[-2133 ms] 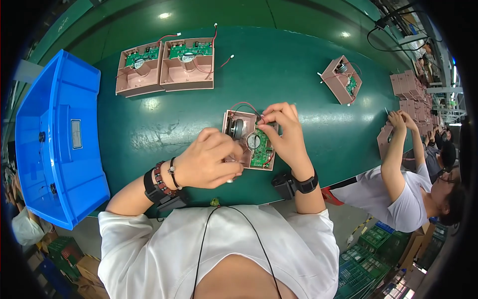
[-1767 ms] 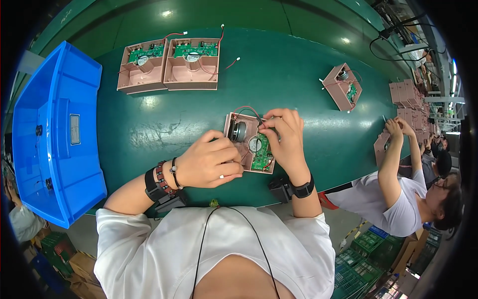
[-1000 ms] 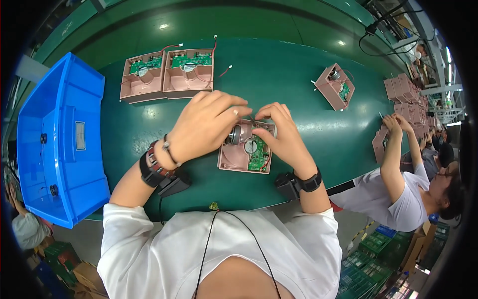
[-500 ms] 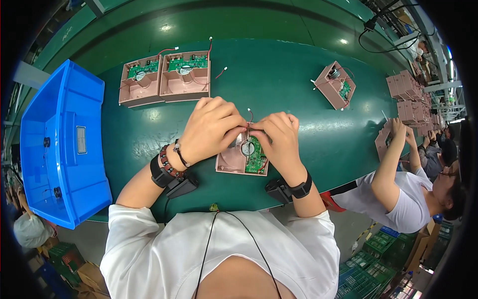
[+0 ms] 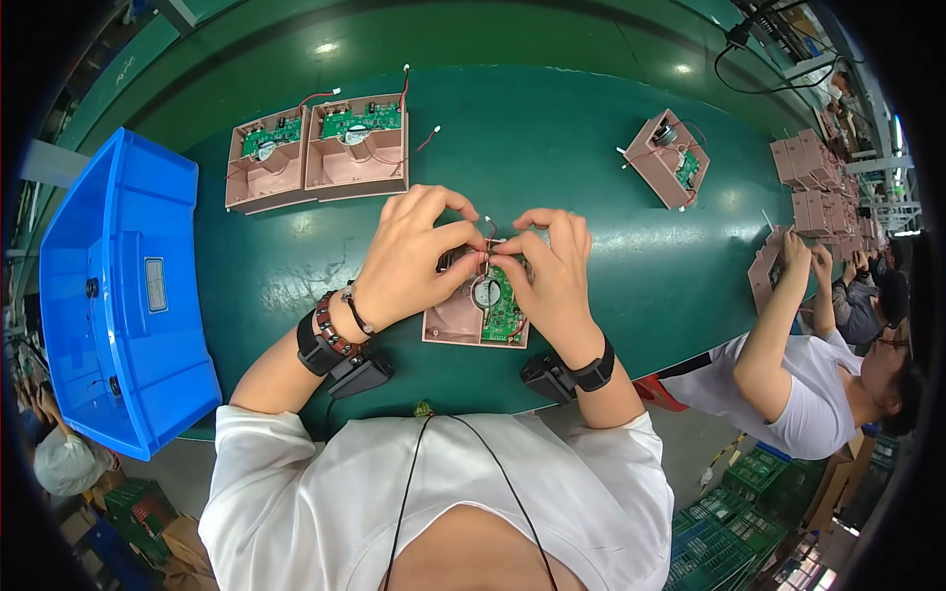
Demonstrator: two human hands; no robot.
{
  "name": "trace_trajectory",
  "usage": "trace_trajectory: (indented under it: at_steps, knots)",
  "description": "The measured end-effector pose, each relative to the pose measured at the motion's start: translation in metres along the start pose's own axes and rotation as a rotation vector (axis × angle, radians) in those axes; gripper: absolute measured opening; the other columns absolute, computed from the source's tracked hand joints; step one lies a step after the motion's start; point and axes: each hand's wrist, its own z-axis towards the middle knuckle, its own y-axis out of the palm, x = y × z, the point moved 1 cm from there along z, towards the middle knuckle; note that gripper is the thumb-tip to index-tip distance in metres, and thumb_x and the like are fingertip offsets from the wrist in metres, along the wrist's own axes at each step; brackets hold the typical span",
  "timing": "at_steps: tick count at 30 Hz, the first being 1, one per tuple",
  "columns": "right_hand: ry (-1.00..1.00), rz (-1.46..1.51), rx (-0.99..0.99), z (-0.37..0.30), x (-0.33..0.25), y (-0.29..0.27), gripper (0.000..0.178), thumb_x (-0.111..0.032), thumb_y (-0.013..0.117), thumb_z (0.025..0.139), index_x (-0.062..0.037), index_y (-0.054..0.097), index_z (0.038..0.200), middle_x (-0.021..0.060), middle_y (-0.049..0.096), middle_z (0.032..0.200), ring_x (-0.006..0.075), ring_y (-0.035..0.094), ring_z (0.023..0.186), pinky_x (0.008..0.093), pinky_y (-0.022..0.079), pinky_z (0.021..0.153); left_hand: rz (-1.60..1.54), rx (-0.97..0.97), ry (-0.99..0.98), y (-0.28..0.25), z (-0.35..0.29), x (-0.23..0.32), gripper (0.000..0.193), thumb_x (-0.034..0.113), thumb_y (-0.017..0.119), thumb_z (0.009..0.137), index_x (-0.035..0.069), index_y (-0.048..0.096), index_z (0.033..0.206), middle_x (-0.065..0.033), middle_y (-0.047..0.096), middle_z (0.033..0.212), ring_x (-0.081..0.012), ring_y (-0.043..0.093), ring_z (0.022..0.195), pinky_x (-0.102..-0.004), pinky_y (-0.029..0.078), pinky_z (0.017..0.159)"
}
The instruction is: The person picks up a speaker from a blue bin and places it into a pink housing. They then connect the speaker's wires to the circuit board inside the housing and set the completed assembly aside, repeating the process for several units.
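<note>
In front of me on the bench lies a pink plastic housing (image 5: 448,330), its open side up. Inside it are a green circuit board (image 5: 507,317) and a round white disc (image 5: 486,295). My left hand (image 5: 419,246) and my right hand (image 5: 554,271) meet over its far end, thumb and forefinger of each pinched on a thin wire (image 5: 488,255). The other fingers are curled and raised. A white plug (image 5: 488,221) on a short red lead sticks up just beyond the fingertips. The fingers partly hide the far end of the housing.
Two similar housings (image 5: 357,175) with boards and leads stand side by side at the far left. Another housing (image 5: 662,163) sits far right. A blue bin (image 5: 163,340) is at the left edge. A co-worker (image 5: 788,364) handles a housing at right, near stacked housings (image 5: 813,163).
My fingers have shifted slightly and the outer ones have lifted, showing more of the housing's far end. Both hands stay pinched at nearly the same spot.
</note>
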Motion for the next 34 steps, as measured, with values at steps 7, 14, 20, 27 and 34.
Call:
trace_trajectory:
  at_steps: [7, 14, 20, 27, 34]
  knots:
    - [0.023, 0.014, -0.019, -0.002, -0.001, 0.002, 0.016, -0.009, 0.074, 0.070, -0.0093, 0.063, 0.081, 0.0059, 0.054, 0.108, 0.0274, 0.046, 0.097, 0.0400, 0.036, 0.085, -0.073, -0.027, -0.080, 0.004, 0.000, -0.002, 0.008, 0.017, 0.069, 0.074, 0.012, 0.065, 0.079, -0.0034, 0.057, 0.109, -0.0252, 0.052, 0.103, -0.0391, 0.037, 0.087]
    - [0.069, 0.077, -0.046, -0.003, 0.002, 0.004, 0.017, -0.006, 0.074, 0.070, -0.0079, 0.062, 0.082, 0.0072, 0.053, 0.110, 0.0289, 0.045, 0.098, 0.0402, 0.038, 0.084, 0.050, -0.128, -0.108, -0.001, 0.007, 0.007, 0.007, 0.016, 0.069, 0.073, 0.012, 0.065, 0.077, -0.0037, 0.057, 0.113, -0.0240, 0.052, 0.105, -0.0403, 0.038, 0.085]
    - [0.017, 0.075, -0.057, 0.001, -0.001, -0.002, 0.022, -0.009, 0.075, 0.069, -0.0087, 0.062, 0.086, 0.0064, 0.055, 0.105, 0.0285, 0.047, 0.094, 0.0395, 0.039, 0.083, 0.180, -0.124, -0.044, -0.009, 0.007, 0.016, 0.011, 0.015, 0.070, 0.072, 0.013, 0.064, 0.082, -0.0042, 0.057, 0.114, -0.0236, 0.052, 0.105, -0.0399, 0.039, 0.085]
    - [-0.357, 0.080, -0.334, -0.027, -0.039, -0.021, 0.021, -0.019, 0.072, 0.071, -0.0107, 0.059, 0.085, 0.0029, 0.058, 0.092, 0.0235, 0.052, 0.083, 0.0376, 0.040, 0.077, 0.231, 0.013, -0.086, -0.045, 0.001, 0.004, 0.019, 0.014, 0.071, 0.072, 0.013, 0.063, 0.089, -0.0057, 0.056, 0.114, -0.0252, 0.052, 0.105, -0.0395, 0.039, 0.086]
    - [-0.302, -0.217, -0.477, -0.025, -0.032, -0.004, 0.025, -0.023, 0.072, 0.070, -0.0119, 0.063, 0.090, 0.0037, 0.059, 0.095, 0.0195, 0.055, 0.088, 0.0380, 0.040, 0.079, 0.531, 0.140, -0.138, -0.055, -0.007, -0.034, 0.033, 0.016, 0.072, 0.074, 0.013, 0.058, 0.104, -0.0077, 0.055, 0.116, -0.0266, 0.051, 0.110, -0.0437, 0.038, 0.088]
